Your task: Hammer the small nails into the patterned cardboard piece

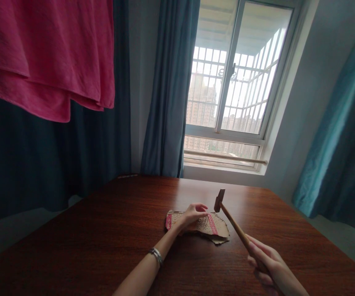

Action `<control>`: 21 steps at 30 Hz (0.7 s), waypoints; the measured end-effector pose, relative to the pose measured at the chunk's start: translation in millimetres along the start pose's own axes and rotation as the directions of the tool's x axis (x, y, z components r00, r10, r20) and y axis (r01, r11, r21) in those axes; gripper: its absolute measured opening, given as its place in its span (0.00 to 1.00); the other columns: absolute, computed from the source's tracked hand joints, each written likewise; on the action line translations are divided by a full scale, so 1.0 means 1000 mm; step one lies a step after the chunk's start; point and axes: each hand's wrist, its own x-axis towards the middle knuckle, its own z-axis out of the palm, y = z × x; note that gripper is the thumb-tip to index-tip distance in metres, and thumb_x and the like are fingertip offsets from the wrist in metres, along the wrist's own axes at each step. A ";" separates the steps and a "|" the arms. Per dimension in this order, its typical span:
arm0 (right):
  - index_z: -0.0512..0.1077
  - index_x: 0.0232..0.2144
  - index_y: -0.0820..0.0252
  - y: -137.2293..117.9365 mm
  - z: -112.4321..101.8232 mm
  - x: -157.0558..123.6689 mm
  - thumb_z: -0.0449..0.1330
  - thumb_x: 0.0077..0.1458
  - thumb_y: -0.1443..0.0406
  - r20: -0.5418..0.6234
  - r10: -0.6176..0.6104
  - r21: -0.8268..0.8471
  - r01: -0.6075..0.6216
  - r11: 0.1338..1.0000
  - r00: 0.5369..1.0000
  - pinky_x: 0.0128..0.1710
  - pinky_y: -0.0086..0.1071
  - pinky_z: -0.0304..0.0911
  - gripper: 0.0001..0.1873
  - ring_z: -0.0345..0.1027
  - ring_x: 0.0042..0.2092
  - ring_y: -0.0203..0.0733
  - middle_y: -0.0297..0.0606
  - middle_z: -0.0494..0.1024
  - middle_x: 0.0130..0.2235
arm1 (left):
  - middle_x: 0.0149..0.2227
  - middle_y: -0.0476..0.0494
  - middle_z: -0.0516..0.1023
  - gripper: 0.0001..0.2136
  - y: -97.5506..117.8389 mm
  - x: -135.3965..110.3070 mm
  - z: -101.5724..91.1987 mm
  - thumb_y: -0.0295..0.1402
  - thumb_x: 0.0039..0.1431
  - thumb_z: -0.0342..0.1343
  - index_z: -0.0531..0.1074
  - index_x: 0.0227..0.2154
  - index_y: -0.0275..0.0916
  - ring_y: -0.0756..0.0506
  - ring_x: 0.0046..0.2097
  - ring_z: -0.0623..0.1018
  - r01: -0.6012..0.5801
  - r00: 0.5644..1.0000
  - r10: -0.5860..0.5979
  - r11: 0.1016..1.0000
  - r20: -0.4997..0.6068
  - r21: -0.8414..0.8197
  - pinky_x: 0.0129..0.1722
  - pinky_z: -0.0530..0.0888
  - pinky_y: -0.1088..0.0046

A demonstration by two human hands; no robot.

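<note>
A wooden-handled hammer (234, 225) is gripped in my right hand (266, 261), its metal head raised above the right end of a beige piece. This flat, irregular piece (222, 230) lies on the table, with pink bands, many small dots or holes and a ragged edge. Several thin nails (203, 220) stand upright in it. Over its middle, my left hand (194, 213) has thumb and fingers closed in a pinch beside the nails. Whatever is between those fingertips is too small to make out. A silver bracelet (156, 257) circles the left wrist.
The dark brown wooden table (103, 242) reaches toward a barred window (227, 82). Blue curtains (168, 90) hang at both sides of it. A pink cloth (57, 61) hangs at upper left, above the table's height.
</note>
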 end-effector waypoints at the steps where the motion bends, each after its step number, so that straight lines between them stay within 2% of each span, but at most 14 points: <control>1: 0.53 0.57 0.55 -0.001 0.000 0.000 0.59 0.46 0.53 0.000 0.001 0.000 -0.001 1.000 1.000 0.05 0.17 0.41 0.37 0.44 0.11 0.22 0.26 0.63 0.20 | 0.36 0.39 0.76 0.23 -0.001 0.001 -0.003 0.42 0.44 0.58 0.71 0.41 0.31 0.45 0.37 0.74 0.001 1.000 -0.001 1.000 0.018 -0.021 0.37 0.69 0.71; 5: 0.55 0.56 0.54 -0.003 0.000 -0.003 0.58 0.47 0.53 0.024 -0.004 -0.009 0.004 1.000 1.000 0.06 0.16 0.40 0.35 0.44 0.12 0.22 0.26 0.63 0.21 | 0.40 0.38 0.75 0.25 0.002 0.000 -0.022 0.42 0.42 0.60 0.71 0.42 0.32 0.44 0.41 0.73 -0.017 0.996 0.016 1.000 0.088 0.004 0.39 0.69 0.71; 8: 0.55 0.56 0.54 -0.003 -0.001 -0.003 0.58 0.46 0.52 0.018 -0.006 -0.004 0.006 1.000 1.000 0.07 0.16 0.40 0.36 0.44 0.12 0.21 0.26 0.63 0.21 | 0.43 0.41 0.74 0.23 0.006 -0.007 -0.036 0.42 0.41 0.61 0.72 0.41 0.35 0.44 0.43 0.72 -0.048 0.996 0.038 0.992 0.086 0.120 0.41 0.68 0.72; 10: 0.56 0.55 0.55 -0.002 -0.001 -0.003 0.59 0.45 0.52 0.001 -0.002 0.004 0.002 1.000 1.000 0.07 0.17 0.39 0.36 0.44 0.11 0.21 0.26 0.63 0.20 | 0.41 0.44 0.75 0.22 0.004 -0.012 -0.040 0.41 0.40 0.61 0.72 0.40 0.37 0.45 0.42 0.72 -0.068 0.996 0.054 0.976 0.074 0.207 0.41 0.67 0.72; 17: 0.55 0.55 0.54 -0.007 0.008 -0.001 0.59 0.46 0.52 0.038 -0.015 0.003 0.015 1.000 0.999 0.06 0.17 0.42 0.35 0.45 0.12 0.22 0.26 0.63 0.21 | 0.34 0.46 0.77 0.17 -0.018 -0.017 -0.019 0.38 0.42 0.58 0.74 0.37 0.36 0.46 0.37 0.74 -0.010 0.998 0.032 0.935 -0.055 0.354 0.35 0.68 0.75; 21: 0.56 0.55 0.53 -0.006 0.014 0.003 0.58 0.46 0.52 0.037 -0.006 -0.006 0.007 1.000 0.999 0.07 0.16 0.39 0.35 0.45 0.12 0.21 0.26 0.64 0.21 | 0.32 0.46 0.77 0.14 -0.025 -0.013 -0.010 0.36 0.43 0.56 0.75 0.33 0.35 0.47 0.35 0.74 -0.006 0.992 0.055 0.923 -0.116 0.385 0.34 0.68 0.76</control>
